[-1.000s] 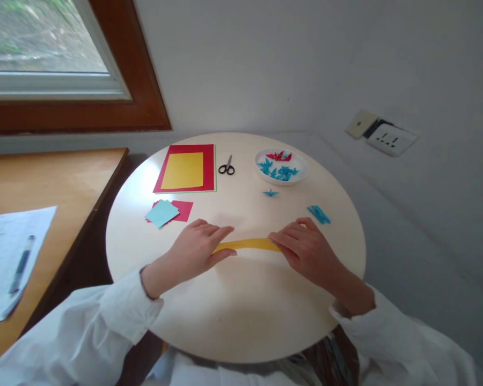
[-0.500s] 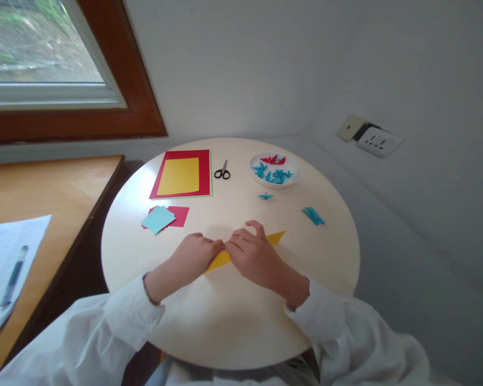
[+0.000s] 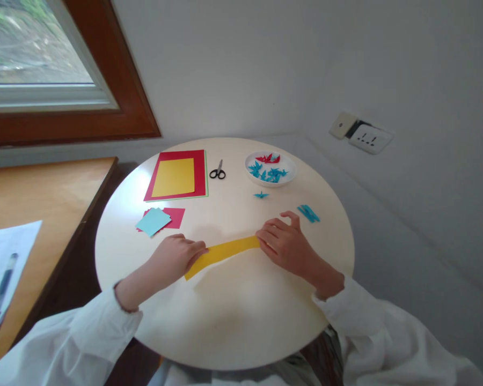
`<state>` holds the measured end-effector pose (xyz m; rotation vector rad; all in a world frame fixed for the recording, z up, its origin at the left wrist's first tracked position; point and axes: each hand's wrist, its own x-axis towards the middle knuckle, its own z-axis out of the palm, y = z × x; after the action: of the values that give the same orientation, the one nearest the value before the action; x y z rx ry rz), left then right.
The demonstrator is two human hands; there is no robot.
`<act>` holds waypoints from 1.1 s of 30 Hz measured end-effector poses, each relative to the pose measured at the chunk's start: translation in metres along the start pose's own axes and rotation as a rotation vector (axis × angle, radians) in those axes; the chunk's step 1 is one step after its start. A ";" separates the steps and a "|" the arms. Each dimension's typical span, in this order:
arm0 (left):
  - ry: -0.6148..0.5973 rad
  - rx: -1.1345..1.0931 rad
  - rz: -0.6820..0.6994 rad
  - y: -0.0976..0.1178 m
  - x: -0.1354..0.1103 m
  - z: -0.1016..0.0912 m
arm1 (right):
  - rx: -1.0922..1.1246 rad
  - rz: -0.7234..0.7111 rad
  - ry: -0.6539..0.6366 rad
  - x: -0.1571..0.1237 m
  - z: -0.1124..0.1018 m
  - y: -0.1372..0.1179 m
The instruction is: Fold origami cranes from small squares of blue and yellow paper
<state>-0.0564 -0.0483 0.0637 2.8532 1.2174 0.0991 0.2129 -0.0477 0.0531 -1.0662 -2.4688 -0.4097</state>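
Note:
A long yellow paper strip [image 3: 225,252] lies flat and slightly slanted on the round cream table [image 3: 233,321]. My left hand [image 3: 177,254] presses down on its left end with the fingers curled over the paper. My right hand [image 3: 284,241] rests on its right end, fingers bent and pressing on the strip. Both arms wear white sleeves.
Farther back lie a red sheet with a yellow sheet on it [image 3: 176,175], black scissors [image 3: 217,171], a white dish of small blue and red paper cranes [image 3: 269,168], a loose blue crane [image 3: 261,195], folded blue bits [image 3: 308,213], and light blue and red squares [image 3: 156,220]. A wooden desk [image 3: 32,198] stands left.
My right hand slid from the strip's middle out to its right end. The strip now lies flat and fully stretched between my hands. My left hand stayed on the left end.

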 end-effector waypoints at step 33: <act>0.072 -0.082 0.027 0.021 0.013 -0.008 | 0.140 -0.150 -0.205 0.040 0.010 -0.055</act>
<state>-0.0331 -0.0534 0.0739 2.8180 1.1589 0.2492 0.1448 -0.0550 0.0585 -0.9095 -2.7234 -0.1756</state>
